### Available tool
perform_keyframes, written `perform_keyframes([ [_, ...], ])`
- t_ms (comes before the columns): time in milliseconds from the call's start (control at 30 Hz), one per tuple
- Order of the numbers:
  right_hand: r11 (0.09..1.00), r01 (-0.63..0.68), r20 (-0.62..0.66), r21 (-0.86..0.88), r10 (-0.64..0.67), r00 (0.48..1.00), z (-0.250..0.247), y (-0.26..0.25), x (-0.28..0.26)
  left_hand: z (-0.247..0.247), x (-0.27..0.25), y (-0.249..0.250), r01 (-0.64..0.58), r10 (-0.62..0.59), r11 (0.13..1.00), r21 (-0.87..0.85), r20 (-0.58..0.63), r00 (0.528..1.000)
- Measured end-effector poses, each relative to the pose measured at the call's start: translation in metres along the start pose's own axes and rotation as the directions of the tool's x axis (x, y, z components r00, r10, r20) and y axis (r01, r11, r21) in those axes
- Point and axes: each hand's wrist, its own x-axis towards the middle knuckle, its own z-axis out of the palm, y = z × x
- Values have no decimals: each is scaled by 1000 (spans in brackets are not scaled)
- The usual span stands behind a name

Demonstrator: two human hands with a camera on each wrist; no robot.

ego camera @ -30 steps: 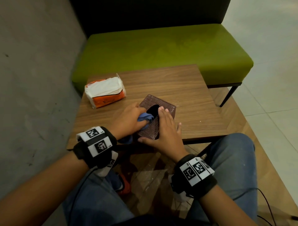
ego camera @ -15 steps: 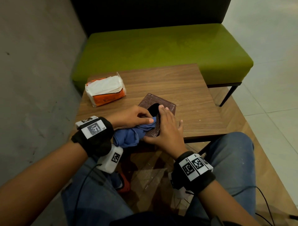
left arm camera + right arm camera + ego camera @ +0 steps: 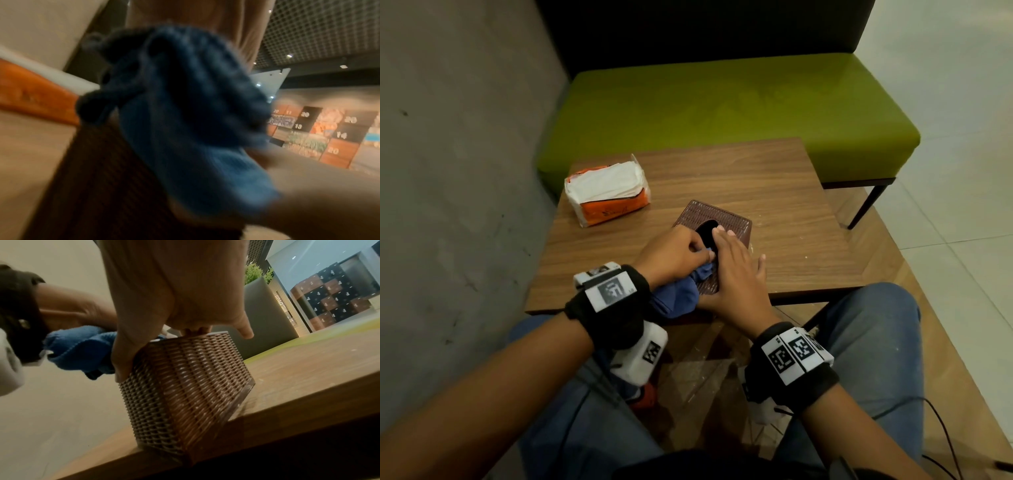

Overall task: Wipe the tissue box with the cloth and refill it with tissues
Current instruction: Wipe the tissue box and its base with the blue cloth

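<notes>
The brown woven tissue box point(image 3: 732, 222) stands near the front edge of the wooden table point(image 3: 774, 192), its dark oval opening facing up. My left hand point(image 3: 674, 253) grips the blue cloth point(image 3: 679, 296) with curled fingers at the box's left top edge, beside the opening. The cloth hangs down the box's near-left side and fills the left wrist view point(image 3: 185, 121). My right hand point(image 3: 736, 270) lies on the box top with straight fingers and its thumb down the near corner. In the right wrist view it steadies the box point(image 3: 185, 386). The orange pack of white tissues point(image 3: 607, 190) lies at the table's back left.
A green bench point(image 3: 722, 109) with a dark backrest runs behind the table. A grey wall point(image 3: 448, 171) closes the left side. My knees in jeans point(image 3: 876, 325) are under the table's front edge. Tiled floor point(image 3: 945, 188) lies to the right.
My left hand drew the cloth off the box top toward the near-left side, then shifted back right to the opening. My right hand stayed on the box.
</notes>
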Motion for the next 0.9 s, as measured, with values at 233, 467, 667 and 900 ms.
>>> perform_keyframes([
  [233, 998, 37, 80, -46, -34, 996, -11, 6, 3, -46, 2, 9, -323, 83, 861, 392, 518, 851],
  [467, 988, 129, 321, -90, -94, 943, -38, 9, 22, -59, 7, 9, -453, 70, 771, 447, 648, 758],
  [667, 983, 145, 529, -113, -64, 846, -56, 4, 39, -62, 4, 4, -539, 174, 682, 494, 606, 776],
  [900, 999, -38, 273, -16, 41, 961, -28, -15, 2, -26, -18, -7, -159, 132, 929, 335, 101, 986],
])
